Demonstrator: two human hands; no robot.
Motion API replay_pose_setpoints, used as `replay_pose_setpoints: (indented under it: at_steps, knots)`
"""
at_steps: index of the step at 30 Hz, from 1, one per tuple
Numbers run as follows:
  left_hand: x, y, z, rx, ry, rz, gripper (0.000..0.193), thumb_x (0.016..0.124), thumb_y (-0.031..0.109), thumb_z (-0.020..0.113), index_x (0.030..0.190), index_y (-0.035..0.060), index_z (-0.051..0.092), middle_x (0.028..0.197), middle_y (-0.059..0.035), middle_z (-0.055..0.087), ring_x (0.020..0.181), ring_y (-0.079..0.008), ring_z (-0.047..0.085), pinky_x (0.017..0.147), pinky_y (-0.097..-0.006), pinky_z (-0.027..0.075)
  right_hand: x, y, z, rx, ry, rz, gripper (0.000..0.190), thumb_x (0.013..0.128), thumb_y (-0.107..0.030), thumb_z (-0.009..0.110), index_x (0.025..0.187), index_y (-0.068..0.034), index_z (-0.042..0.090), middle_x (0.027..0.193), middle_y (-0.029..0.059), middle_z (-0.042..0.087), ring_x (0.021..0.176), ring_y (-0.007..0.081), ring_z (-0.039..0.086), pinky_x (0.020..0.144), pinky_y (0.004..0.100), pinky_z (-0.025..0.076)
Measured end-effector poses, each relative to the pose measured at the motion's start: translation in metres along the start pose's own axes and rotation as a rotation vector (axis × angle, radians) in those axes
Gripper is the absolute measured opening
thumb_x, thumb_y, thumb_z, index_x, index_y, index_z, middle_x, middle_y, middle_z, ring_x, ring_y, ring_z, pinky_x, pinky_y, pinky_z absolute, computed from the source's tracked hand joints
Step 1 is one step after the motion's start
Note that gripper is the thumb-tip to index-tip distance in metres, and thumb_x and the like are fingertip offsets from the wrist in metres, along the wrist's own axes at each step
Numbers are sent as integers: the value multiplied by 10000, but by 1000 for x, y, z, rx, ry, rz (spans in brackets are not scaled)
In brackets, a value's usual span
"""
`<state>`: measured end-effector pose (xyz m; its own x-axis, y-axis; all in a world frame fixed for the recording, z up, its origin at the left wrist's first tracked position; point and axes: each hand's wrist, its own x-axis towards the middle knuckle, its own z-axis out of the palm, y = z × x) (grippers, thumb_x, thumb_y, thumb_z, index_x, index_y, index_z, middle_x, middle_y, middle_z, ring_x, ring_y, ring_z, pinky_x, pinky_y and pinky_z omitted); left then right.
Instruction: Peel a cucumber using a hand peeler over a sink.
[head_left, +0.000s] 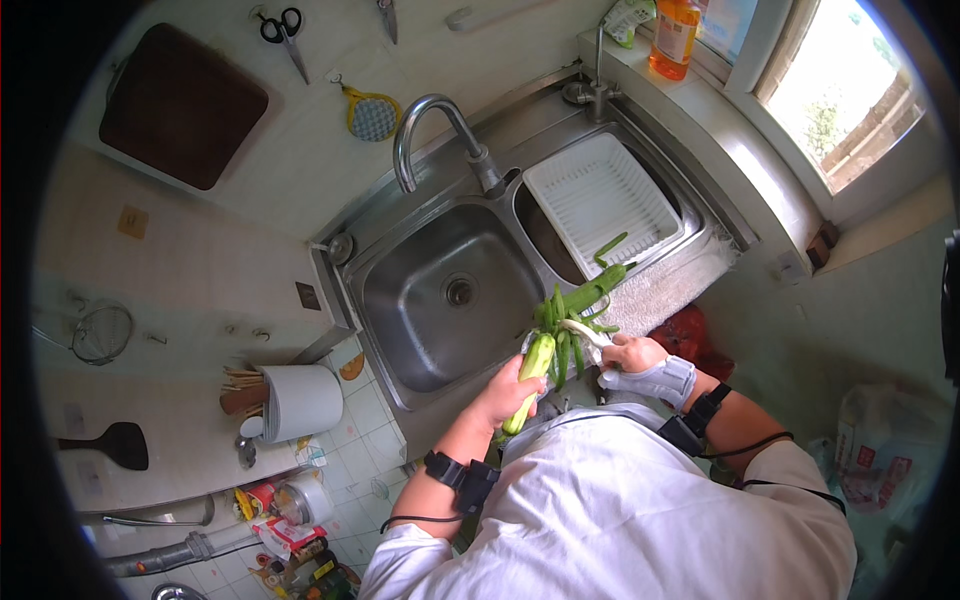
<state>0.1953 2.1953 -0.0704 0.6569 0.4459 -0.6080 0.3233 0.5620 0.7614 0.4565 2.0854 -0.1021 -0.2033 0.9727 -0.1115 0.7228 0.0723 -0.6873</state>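
My left hand (514, 391) grips a peeled, pale green cucumber or similar long vegetable (536, 366) at the sink's front edge. To its right, my right hand (634, 354) is closed on a white-handled peeler (587, 332), whose head points at the vegetable; its blade cannot be made out. Green peel strips (568, 358) lie in a heap between my hands. Behind the heap an unpeeled green vegetable (596, 290) lies at the corner of the right basin. One more strip (609, 250) rests on the white plastic dish rack (551, 191).
The left steel sink basin (420, 300) has a curved faucet (439, 105) above it. A pale towel (660, 289) covers the counter at right, near a red plastic bag (686, 337). At left stands a white utensil holder (304, 403). An orange bottle (673, 41) is on the windowsill.
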Motion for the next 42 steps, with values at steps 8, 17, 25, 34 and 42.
replay_pose_setpoints:
  at_steps: [8,17,25,34,42]
  knots:
    - [6,-2,2,-255,-169,-79,391,936,134,551,1304,46,456,870,-65,562,549,-117,540,494,-231,468,14,-36,-15,84,34,-81,176,771,-265,682,863,-117,654,821,129,609,743,352,643,665,459,522]
    - [5,-9,4,-177,59,42,404,950,173,558,1308,47,422,933,-89,571,607,-158,575,550,-279,512,2,-16,-13,88,52,-47,168,766,-253,702,844,-116,645,784,115,588,727,330,644,647,441,522]
    - [12,0,8,-69,20,7,395,952,159,558,1303,34,426,951,-91,599,656,-131,602,569,-267,518,16,-42,-25,-30,12,-146,150,771,-245,692,865,-136,650,818,120,598,692,342,649,608,454,535]
    - [17,-6,7,15,-48,22,325,956,130,544,1263,44,477,875,-28,547,607,-93,523,539,-231,463,17,-41,-21,-81,-4,-138,161,759,-245,689,847,-118,646,798,122,596,708,347,649,627,464,532]
    - [6,-13,1,-46,-4,35,244,958,120,544,1184,44,497,859,-30,541,596,-93,523,527,-231,452,-6,2,-11,47,9,-38,183,764,-263,687,843,-105,642,806,128,591,720,341,638,661,451,526]
